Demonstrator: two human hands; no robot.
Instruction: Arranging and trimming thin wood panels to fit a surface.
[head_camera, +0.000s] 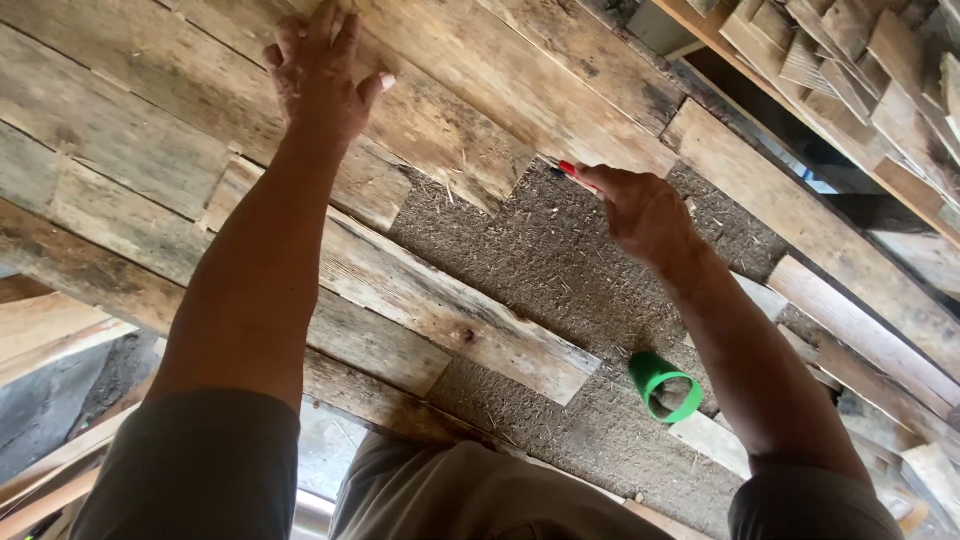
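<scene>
Left hand (322, 72) pressing open-palmed on weathered plank wall (120, 150); right hand (640, 212) gripping red pencil (566, 169) beside rough fibrous panel (540, 260), green cup (664, 386) below

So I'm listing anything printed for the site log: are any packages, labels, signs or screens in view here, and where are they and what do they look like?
None: no package, label, sign or screen shows.
Green cup: plain, round and open, low beside the right forearm.
Red pencil: thin, in the right hand against the rough fibre board.
Left hand: flat on the weathered wooden planks.
</scene>
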